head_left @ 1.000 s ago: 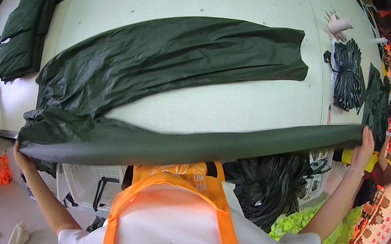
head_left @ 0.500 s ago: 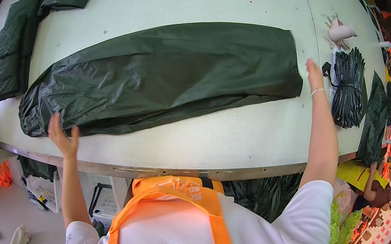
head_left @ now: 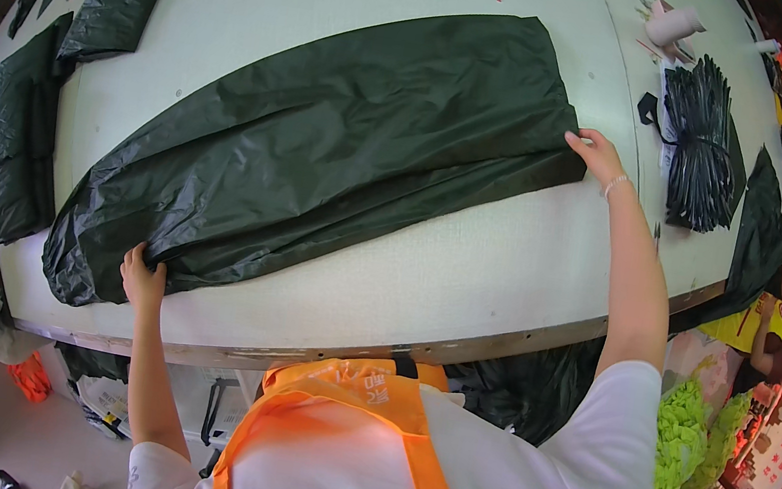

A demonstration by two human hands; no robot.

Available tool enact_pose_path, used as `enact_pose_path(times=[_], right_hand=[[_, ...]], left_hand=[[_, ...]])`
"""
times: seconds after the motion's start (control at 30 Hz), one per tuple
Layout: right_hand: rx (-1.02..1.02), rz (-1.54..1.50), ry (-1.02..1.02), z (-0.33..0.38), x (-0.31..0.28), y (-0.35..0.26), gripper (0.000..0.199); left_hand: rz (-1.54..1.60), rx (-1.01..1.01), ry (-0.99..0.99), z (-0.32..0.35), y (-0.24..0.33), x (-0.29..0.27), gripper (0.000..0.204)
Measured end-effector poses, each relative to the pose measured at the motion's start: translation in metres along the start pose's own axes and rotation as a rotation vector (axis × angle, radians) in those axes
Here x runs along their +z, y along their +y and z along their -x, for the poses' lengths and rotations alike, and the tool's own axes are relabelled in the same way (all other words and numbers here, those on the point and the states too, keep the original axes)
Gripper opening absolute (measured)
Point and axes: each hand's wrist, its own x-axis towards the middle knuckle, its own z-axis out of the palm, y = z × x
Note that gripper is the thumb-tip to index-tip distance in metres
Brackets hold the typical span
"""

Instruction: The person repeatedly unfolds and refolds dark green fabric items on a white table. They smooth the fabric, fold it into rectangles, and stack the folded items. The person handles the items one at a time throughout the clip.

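A long piece of thin, shiny dark green fabric (head_left: 325, 144) lies across the white table, creased lengthwise, with gathered wrinkles at its left end. My left hand (head_left: 143, 280) grips its near edge close to that gathered end, thumb and fingers bent onto the cloth. At the far right end, my right hand (head_left: 598, 158) pinches the short edge near the lower corner; a bracelet circles that wrist. The fingertips of both hands are partly hidden in the fabric.
Folded dark green bundles (head_left: 22, 129) lie at the table's left, with a smaller folded piece (head_left: 114, 13) beside them. On the right are a tied bunch of black strips (head_left: 701, 144) and a white roll (head_left: 674, 24). Co-workers sit at both sides. Green fabric (head_left: 531, 392) hangs below the table edge.
Both hands, held off the fabric before, have come down onto it and taken hold of its edges. The right hand moved left and nearer; the fabric's right end shifted, its near side newly creased.
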Motion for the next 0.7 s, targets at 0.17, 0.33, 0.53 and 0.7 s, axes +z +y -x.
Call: enact_pose_path(times=[0.17, 0.33, 0.53, 0.7], right_hand=[[-0.016, -0.143, -0.030, -0.020, -0.033, -0.048, 0.033], [-0.087, -0.483, 0.086, 0.051, -0.079, -0.084, 0.023], [0.171, -0.089, 0.090, 0.050, -0.015, 0.051, 0.021], [0.138, -0.642, -0.092, 0.063, 0.003, 0.068, 0.012]], left_hand=[[-0.086, -0.042, -0.063, -0.012, 0.002, -0.004, 0.037], [-0.117, -0.209, -0.084, 0.005, 0.014, -0.014, 0.033], [-0.050, -0.133, -0.002, 0.025, 0.014, -0.011, 0.035], [-0.132, -0.124, -0.128, 0.006, -0.008, -0.036, 0.026]])
